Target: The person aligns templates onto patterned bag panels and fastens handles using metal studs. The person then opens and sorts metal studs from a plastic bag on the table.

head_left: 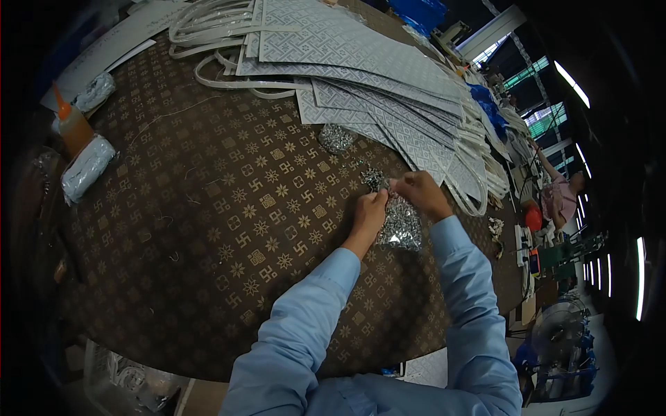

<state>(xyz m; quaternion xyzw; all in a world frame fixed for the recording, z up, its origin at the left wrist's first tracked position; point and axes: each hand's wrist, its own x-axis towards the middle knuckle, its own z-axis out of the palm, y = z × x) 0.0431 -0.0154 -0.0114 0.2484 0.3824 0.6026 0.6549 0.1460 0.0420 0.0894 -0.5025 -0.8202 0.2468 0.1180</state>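
Note:
A clear plastic bag (400, 225) full of small shiny metal pieces lies on the brown patterned tabletop (277, 201). At its upper end, my left hand (372, 210) and my right hand (421, 194) are close together, both closed on the bag's mouth. Just beyond my fingers is a loose little heap of metal pieces (373, 179). A second clear bag of shiny pieces (337, 139) rests farther up, near the stacked sheets.
Patterned grey-white sheets (361, 55) with white handles lie fanned across the far side. At left are an orange-tipped glue bottle (72, 125) and plastic-wrapped bundles (88, 168). A person in pink (559, 197) is at far right, beyond the table.

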